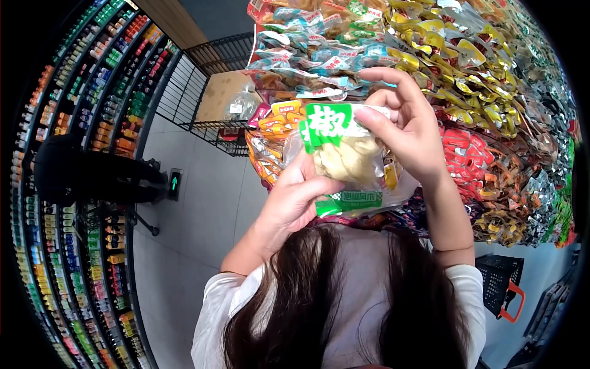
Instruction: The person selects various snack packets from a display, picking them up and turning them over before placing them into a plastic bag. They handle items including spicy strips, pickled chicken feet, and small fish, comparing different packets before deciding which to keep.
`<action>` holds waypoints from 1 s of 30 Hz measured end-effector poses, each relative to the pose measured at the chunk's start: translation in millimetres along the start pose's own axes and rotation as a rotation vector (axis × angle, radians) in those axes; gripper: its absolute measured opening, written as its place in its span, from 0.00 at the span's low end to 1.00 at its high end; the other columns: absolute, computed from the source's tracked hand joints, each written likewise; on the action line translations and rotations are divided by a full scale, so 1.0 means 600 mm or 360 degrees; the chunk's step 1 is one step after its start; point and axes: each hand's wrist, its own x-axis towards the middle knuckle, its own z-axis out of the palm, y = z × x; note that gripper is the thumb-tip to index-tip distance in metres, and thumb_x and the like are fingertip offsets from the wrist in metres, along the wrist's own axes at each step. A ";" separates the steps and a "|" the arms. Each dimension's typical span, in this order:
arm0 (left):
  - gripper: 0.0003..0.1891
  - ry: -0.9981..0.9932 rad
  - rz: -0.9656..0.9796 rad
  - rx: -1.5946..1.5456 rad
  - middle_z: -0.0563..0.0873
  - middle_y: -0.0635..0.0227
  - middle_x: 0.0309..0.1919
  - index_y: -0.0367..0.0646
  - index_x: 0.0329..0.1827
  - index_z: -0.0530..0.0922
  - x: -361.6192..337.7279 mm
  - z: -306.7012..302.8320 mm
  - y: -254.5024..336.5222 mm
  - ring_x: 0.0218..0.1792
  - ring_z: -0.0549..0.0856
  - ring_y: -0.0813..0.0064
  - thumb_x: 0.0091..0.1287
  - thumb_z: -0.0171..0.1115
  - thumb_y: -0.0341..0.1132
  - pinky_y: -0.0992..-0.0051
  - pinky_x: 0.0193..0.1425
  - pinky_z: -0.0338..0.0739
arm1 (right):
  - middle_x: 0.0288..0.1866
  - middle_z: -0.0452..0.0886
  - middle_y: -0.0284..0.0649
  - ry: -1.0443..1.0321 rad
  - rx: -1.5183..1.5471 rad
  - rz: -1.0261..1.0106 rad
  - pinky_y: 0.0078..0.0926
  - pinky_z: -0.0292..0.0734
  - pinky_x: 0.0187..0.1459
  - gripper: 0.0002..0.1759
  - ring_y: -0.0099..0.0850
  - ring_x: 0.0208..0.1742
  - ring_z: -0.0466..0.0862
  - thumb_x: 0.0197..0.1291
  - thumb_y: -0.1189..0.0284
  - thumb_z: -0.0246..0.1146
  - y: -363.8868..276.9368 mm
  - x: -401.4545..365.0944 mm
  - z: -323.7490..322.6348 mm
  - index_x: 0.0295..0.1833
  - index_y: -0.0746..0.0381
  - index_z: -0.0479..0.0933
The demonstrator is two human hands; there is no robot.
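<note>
Holding a snack packet point(344, 157) up in front of the sweets display

Both hands are gripping the clear packet, which is sitting at the centre of the frame, slightly above the middle. It is showing a green label with a white character at its top, a green strip along its bottom, and pale contents between them. The left hand point(295, 200) is closing on the packet's lower left edge, thumb lying across the front. The right hand point(409, 132) is pinching the upper right side, fingers curling over the top edge. Behind the packet, a heap of wrapped snacks point(467, 67) in yellow, blue and red is filling the upper right of the frame. A wire cage point(203, 92) holding a cardboard box point(224, 92) is standing at the upper middle. Shelves of bottles point(92, 74) are curving down the left edge, where a person in dark clothes point(80, 175) is standing. A black basket point(501, 283) with an orange handle is resting at the lower right.
</note>
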 end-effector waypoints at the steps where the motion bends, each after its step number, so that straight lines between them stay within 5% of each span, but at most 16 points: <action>1: 0.32 0.0000 -0.0004 -0.0002 0.74 0.60 0.57 0.37 0.65 0.58 0.000 -0.002 0.001 0.57 0.76 0.69 0.54 0.50 0.14 0.71 0.60 0.72 | 0.28 0.74 0.29 0.0071 0.0073 -0.0061 0.10 0.70 0.27 0.21 0.12 0.27 0.74 0.55 0.72 0.66 0.011 -0.004 0.001 0.54 0.64 0.70; 6: 0.31 0.0070 0.0076 0.0042 0.74 0.59 0.56 0.36 0.65 0.58 0.000 -0.004 0.002 0.56 0.76 0.71 0.55 0.52 0.15 0.73 0.58 0.73 | 0.32 0.75 0.29 -0.0129 -0.0217 0.0135 0.09 0.66 0.28 0.15 0.11 0.26 0.71 0.54 0.71 0.66 0.020 -0.041 -0.016 0.46 0.66 0.75; 8: 0.32 0.0039 0.0087 0.0095 0.74 0.59 0.56 0.36 0.65 0.57 -0.002 -0.003 -0.005 0.56 0.77 0.71 0.55 0.53 0.15 0.73 0.58 0.73 | 0.34 0.75 0.31 -0.0190 -0.0641 -0.0169 0.09 0.65 0.28 0.15 0.11 0.27 0.70 0.54 0.69 0.66 0.025 -0.051 -0.014 0.45 0.66 0.77; 13: 0.34 -0.0023 0.0211 0.0259 0.73 0.59 0.57 0.37 0.66 0.55 -0.003 0.004 -0.014 0.55 0.77 0.71 0.55 0.56 0.15 0.73 0.57 0.73 | 0.39 0.78 0.38 -0.0073 -0.0477 -0.0401 0.20 0.71 0.39 0.14 0.20 0.36 0.75 0.58 0.69 0.63 0.036 -0.058 -0.013 0.46 0.66 0.78; 15: 0.35 -0.0030 0.0188 0.0319 0.73 0.59 0.57 0.37 0.67 0.53 -0.004 0.000 -0.016 0.56 0.77 0.70 0.56 0.57 0.15 0.72 0.58 0.73 | 0.41 0.79 0.39 -0.0167 -0.0415 0.0026 0.24 0.71 0.47 0.13 0.25 0.43 0.77 0.58 0.70 0.62 0.023 -0.063 -0.019 0.45 0.67 0.78; 25: 0.36 -0.0017 0.0330 0.0479 0.71 0.60 0.59 0.38 0.67 0.53 -0.007 0.001 -0.021 0.58 0.74 0.70 0.57 0.61 0.19 0.72 0.59 0.72 | 0.39 0.79 0.38 -0.0019 -0.0239 -0.0007 0.23 0.71 0.44 0.12 0.24 0.40 0.77 0.58 0.70 0.62 0.037 -0.067 -0.008 0.43 0.67 0.78; 30: 0.31 0.0161 0.0426 0.0468 0.75 0.60 0.54 0.37 0.62 0.58 -0.003 0.003 -0.018 0.54 0.77 0.71 0.58 0.63 0.23 0.72 0.58 0.73 | 0.33 0.77 0.41 0.0052 -0.0680 -0.0156 0.26 0.70 0.35 0.12 0.28 0.32 0.76 0.59 0.69 0.61 0.026 -0.065 0.006 0.43 0.67 0.76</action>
